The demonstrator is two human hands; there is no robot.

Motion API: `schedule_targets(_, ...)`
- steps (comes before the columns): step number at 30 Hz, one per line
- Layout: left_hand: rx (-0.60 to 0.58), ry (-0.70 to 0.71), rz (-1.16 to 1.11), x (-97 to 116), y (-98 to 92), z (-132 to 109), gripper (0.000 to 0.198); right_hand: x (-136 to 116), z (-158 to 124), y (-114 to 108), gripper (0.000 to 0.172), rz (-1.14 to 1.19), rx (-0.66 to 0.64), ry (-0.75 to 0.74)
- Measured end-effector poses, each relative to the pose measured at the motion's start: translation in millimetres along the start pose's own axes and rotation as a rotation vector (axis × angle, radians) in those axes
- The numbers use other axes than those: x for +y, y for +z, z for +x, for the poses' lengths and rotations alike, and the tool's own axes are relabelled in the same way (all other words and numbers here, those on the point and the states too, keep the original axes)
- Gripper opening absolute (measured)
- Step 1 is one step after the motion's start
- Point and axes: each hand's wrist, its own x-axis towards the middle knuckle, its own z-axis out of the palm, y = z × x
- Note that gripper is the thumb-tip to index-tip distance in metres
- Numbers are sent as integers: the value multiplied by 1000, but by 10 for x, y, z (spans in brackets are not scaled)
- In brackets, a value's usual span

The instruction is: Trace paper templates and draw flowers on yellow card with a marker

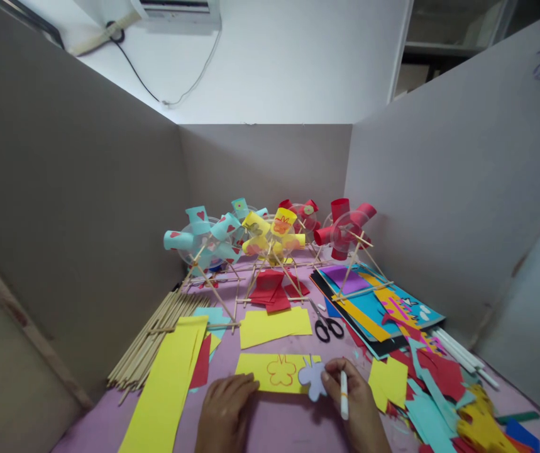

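A yellow paper strip (256, 365) lies on the table in front of me, with a butterfly outline (281, 371) drawn on it in orange-red. My left hand (228, 402) rests its fingers on the strip's lower left edge, pressed against it rather than gripping. Between the thumb and fingers of my right hand (352, 393) is a pale purple paper butterfly cutout (313, 379), over the strip's right end. The same hand also holds a white marker (344, 396), pointing down along the fingers.
Scissors (329, 326) and more yellow paper (276, 327) lie just beyond. Paper-cup pinwheels on stick stands, including a yellow one (274, 233), line the back. Wooden sticks (156, 343) lie left, paper scraps (432, 390) right. Grey partitions (264, 163) enclose the table.
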Motion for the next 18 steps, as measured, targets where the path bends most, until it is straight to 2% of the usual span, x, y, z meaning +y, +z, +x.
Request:
schedule_targets(4, 29, -8, -96, 58, -30, 36, 22, 167, 42, -44, 39, 17, -34, -7)
schedule_targets(9, 30, -104, -233, 91, -50, 65, 22, 303, 98, -26, 33, 86, -54, -2)
schedule_targets(15, 47, -216, -315, 87, -53, 103, 21, 219, 48, 40, 29, 104, -50, -29)
schedule_targets(18, 34, -224, -314, 96, -40, 98, 18, 164, 24, 43, 26, 65, -51, -22)
